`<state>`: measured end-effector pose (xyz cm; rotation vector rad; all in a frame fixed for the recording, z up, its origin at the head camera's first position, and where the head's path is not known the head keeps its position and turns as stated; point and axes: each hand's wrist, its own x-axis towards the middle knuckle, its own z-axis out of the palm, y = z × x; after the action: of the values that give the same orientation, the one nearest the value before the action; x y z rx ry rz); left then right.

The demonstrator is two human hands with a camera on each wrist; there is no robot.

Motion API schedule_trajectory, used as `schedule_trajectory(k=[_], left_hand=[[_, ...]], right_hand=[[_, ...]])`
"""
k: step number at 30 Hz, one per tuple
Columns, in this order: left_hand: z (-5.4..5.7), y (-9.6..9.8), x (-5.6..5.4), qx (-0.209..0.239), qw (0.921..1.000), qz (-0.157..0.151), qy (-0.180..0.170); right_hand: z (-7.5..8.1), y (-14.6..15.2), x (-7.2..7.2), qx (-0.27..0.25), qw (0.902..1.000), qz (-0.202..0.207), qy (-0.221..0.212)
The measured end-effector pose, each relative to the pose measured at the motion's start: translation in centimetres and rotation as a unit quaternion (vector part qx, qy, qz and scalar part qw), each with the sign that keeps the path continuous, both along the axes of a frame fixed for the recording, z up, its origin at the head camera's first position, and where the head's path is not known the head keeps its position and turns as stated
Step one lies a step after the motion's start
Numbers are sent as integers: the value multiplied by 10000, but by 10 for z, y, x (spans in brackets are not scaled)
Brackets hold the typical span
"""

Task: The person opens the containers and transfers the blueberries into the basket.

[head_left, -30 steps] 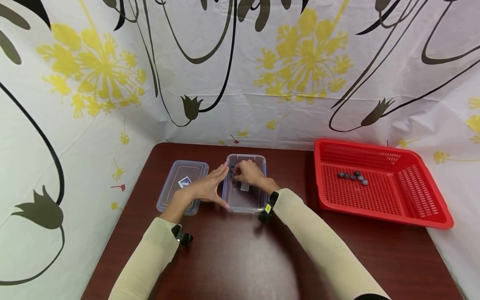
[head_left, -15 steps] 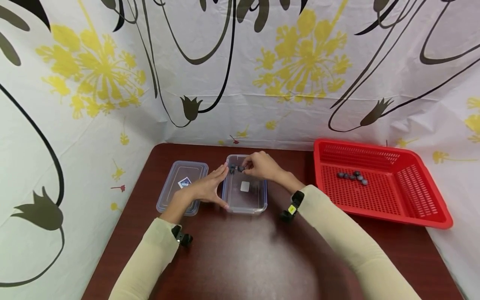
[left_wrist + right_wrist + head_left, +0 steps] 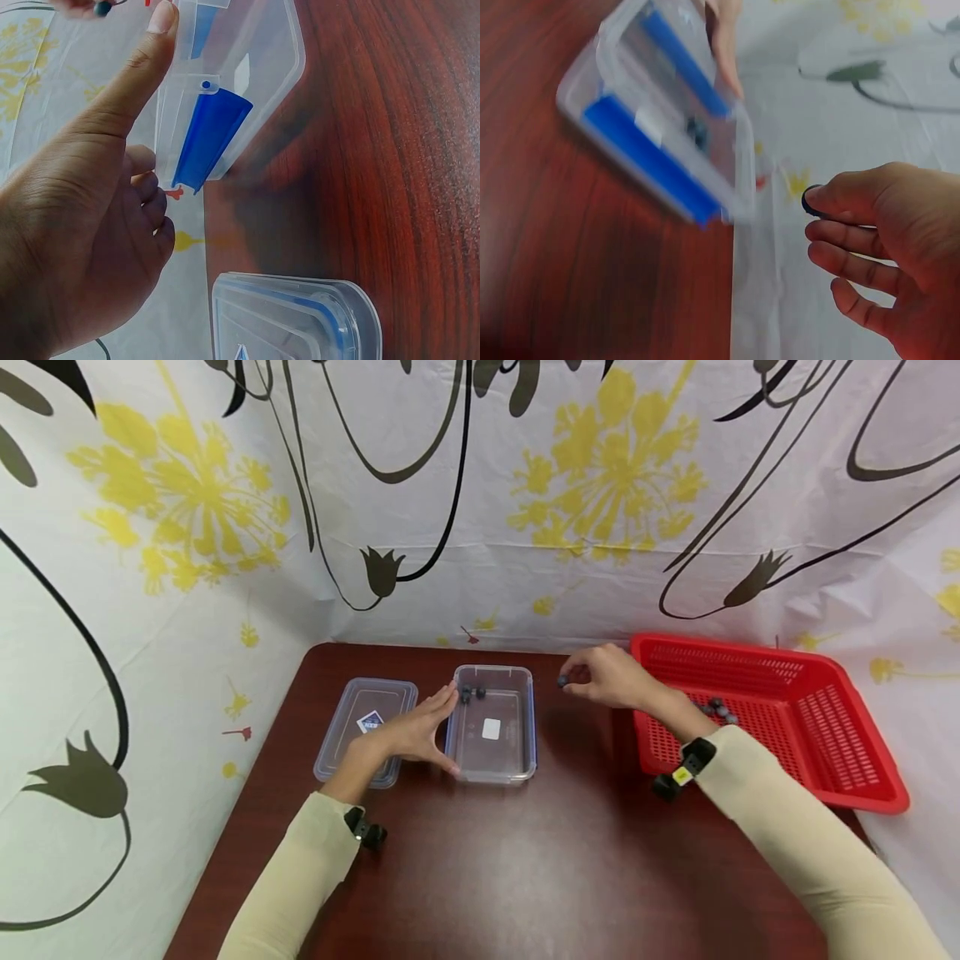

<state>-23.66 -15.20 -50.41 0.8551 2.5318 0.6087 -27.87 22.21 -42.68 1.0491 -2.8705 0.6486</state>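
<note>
In the head view my right hand (image 3: 613, 678) is over the table, between the clear plastic container (image 3: 510, 727) and the red basket. Its thumb and forefinger pinch a blueberry (image 3: 562, 681), also visible in the right wrist view as a dark round berry (image 3: 810, 201). My left hand (image 3: 412, 733) rests against the container's left side, fingers and thumb spread apart. Several blueberries (image 3: 467, 693) lie in the container's far left corner. The left wrist view has the left thumb along the container's edge, beside a hanging blue latch (image 3: 214, 139).
The red perforated basket (image 3: 795, 735) stands at the right with several blueberries (image 3: 722, 710), partly hidden by my right wrist. A clear lid (image 3: 345, 752) lies left of the container, partly under my left hand. A patterned white cloth (image 3: 480, 527) hangs behind the table.
My right hand has come out of the container and moved right toward the basket, carrying a blueberry. My left hand has stayed at the container's side.
</note>
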Motion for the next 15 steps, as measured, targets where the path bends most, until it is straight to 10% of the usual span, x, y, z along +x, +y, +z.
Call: schedule_trajectory(k=[15], left_hand=[[2,0,0,13,9999,14,-114]], right_hand=[[-3,145,-1,601,9971,-447,-136]])
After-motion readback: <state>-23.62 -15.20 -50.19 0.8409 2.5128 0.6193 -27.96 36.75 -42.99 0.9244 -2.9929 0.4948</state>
